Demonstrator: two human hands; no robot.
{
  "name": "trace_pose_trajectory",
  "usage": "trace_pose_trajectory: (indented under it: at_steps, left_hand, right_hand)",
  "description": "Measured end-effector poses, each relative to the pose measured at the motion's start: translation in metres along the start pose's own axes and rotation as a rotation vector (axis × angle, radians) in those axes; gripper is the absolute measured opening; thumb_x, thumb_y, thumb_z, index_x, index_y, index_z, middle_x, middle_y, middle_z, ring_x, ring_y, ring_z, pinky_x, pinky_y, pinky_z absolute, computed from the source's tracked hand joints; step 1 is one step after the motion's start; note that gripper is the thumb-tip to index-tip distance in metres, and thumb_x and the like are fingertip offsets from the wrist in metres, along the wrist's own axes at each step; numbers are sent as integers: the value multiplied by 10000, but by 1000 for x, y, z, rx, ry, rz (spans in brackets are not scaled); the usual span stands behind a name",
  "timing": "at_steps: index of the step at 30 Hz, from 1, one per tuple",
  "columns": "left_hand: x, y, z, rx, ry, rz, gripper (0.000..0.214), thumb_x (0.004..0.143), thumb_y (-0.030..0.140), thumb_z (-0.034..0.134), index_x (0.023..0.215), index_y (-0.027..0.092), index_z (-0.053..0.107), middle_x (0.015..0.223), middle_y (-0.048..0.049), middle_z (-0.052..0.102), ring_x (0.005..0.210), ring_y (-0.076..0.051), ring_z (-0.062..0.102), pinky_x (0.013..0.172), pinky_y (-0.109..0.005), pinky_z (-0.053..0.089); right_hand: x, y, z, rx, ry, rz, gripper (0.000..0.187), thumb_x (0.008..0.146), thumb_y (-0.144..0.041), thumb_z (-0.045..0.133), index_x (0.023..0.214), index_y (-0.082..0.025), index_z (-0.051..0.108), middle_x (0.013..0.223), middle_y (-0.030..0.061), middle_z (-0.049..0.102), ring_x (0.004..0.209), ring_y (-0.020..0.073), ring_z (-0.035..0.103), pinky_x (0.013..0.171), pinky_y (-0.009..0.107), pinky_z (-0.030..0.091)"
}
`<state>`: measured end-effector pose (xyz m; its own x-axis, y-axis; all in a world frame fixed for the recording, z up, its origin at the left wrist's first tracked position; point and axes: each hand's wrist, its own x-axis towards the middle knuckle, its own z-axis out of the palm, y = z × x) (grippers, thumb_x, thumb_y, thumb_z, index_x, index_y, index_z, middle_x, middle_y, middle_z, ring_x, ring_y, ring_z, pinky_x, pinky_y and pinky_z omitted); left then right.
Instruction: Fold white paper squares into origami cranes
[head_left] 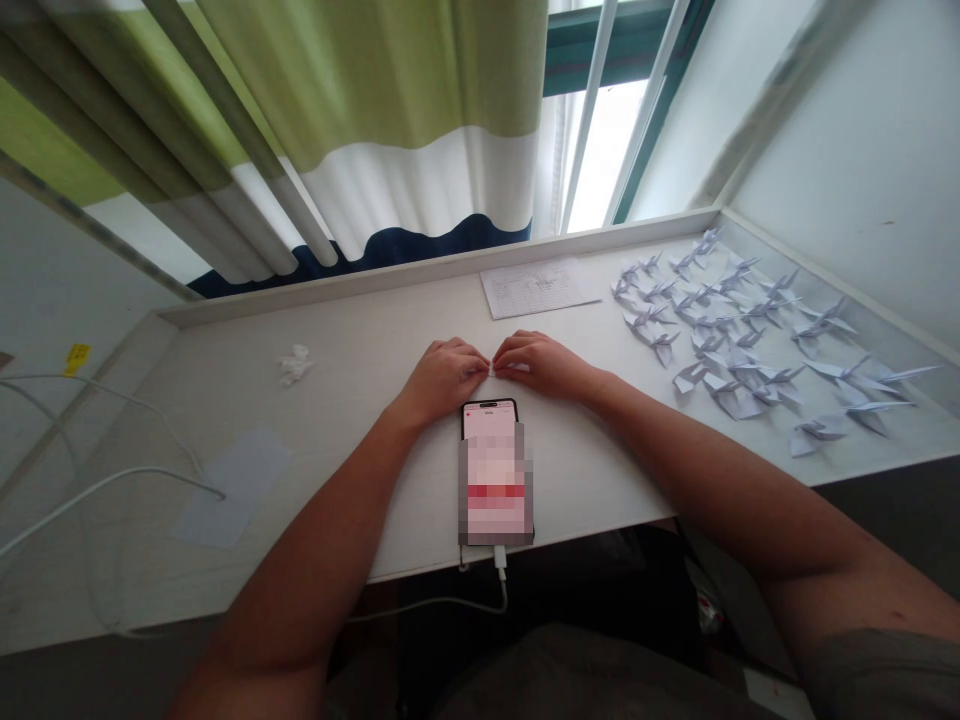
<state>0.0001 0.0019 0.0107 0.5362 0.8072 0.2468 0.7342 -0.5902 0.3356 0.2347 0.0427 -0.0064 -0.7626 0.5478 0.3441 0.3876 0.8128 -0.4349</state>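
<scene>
My left hand point(448, 376) and my right hand point(546, 366) meet over the white table, just beyond the phone. Fingers of both are closed in a pinch on a small piece of white paper point(492, 369), of which only a sliver shows between the fingertips. Its shape is mostly hidden. The phone point(493, 417) lies face up below my hands, its lit screen partly blurred out, with a white charging cable point(500, 565) plugged into its near end. To the right of my right hand stand several folded white paper cranes point(739, 395) in a cluster.
A printed sheet point(540, 288) lies near the table's raised back edge. Crumpled tissue point(295, 365) rests on the left, and a blank paper sheet point(234, 485) sits under a white cable point(135, 473). A curtain point(420, 150) hangs behind the table, beside a barred window.
</scene>
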Motion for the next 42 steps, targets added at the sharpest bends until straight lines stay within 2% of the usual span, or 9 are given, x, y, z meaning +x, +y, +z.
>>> trace_pose_trajectory:
  at_steps: [3,6,15,23,27,30,33,37,42]
  left_hand:
    - [1,2,0,-7,6,-42,147,969,309,706,927,244,832,1082,-50,847,1116,-289,708,1063,-494,451]
    - [3,1,3,-77,26,-89,148,969,294,697,916,242,825,1077,-52,843,1103,-280,716,1051,-484,464]
    - [6,-1,12,-301,134,-261,129,889,250,715,783,242,789,983,-34,837,1017,-250,722,976,-408,557]
    - [7,-2,14,-384,153,-293,118,839,263,733,727,242,766,962,-40,839,1002,-261,727,955,-423,586]
    - [6,-5,16,-426,154,-321,59,816,287,763,795,232,761,969,-53,831,982,-251,732,952,-417,584]
    - [6,-7,18,-545,180,-337,152,775,250,783,904,207,717,982,-61,814,953,-227,741,948,-407,585]
    - [6,-8,19,-645,169,-331,197,763,223,776,935,189,686,1005,-82,807,962,-221,749,953,-405,589]
    - [6,-7,17,-636,151,-337,187,765,225,773,941,180,727,1032,-91,811,979,-226,747,975,-413,587]
    - [5,-6,14,-567,109,-378,201,798,256,770,987,205,818,1045,-77,833,1016,-254,754,1011,-430,576]
  right_hand:
    - [1,2,2,6,7,1,207,1055,-264,621,1015,-211,817,1086,106,807,1009,272,687,971,453,508]
    - [2,2,5,33,36,28,200,1046,-234,612,998,-200,803,1072,110,804,1007,269,689,968,446,524]
    - [8,0,12,120,123,217,150,930,-146,680,855,-203,796,1001,80,812,984,245,714,936,387,546]
    - [11,-2,13,170,150,296,106,880,-146,698,839,-199,781,942,61,790,918,226,692,858,355,528]
    - [12,-1,12,198,160,347,70,846,-155,736,883,-194,781,971,66,756,919,223,677,865,357,530]
    - [13,2,9,182,155,349,64,826,-190,792,890,-193,792,1063,99,725,1017,256,672,952,404,529]
    - [12,5,7,207,138,353,66,834,-214,804,895,-188,801,1084,110,716,1031,264,679,978,423,531]
    - [9,7,3,233,110,337,76,842,-202,787,913,-192,811,1112,108,736,1019,249,695,979,407,544]
    - [0,16,-5,335,98,338,184,861,-144,724,1002,-207,824,1152,89,800,1034,235,734,986,393,575]
